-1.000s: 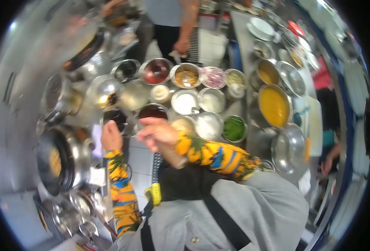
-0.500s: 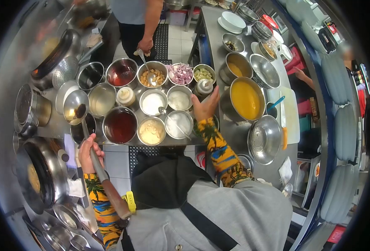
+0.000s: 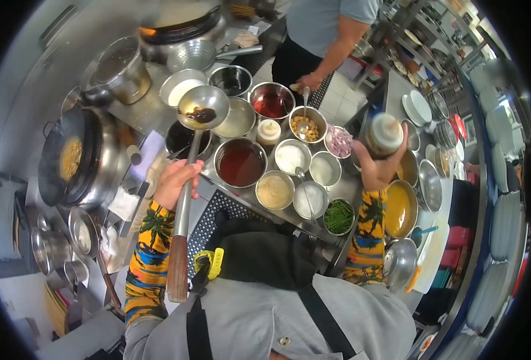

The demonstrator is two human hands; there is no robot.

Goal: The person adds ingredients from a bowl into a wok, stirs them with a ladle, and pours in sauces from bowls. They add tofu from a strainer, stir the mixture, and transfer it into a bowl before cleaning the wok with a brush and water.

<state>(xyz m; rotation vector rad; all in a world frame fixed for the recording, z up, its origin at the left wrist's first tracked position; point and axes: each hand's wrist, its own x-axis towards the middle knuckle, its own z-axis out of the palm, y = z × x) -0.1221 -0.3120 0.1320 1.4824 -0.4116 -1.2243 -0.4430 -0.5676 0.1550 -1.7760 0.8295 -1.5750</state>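
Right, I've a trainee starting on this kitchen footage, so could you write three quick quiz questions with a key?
1. Which hand holds the ladle?
2. True or false: the right hand is empty.
3. What lies in the ladle: A) chopped greens, B) dark sauce, C) sliced onions?

Key:
1. The left hand.
2. False; it holds a bottle.
3. B.

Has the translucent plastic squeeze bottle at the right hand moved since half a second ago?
Yes: against the chopped purple onions, the bottle has risen toward the camera, held in the bare right hand.
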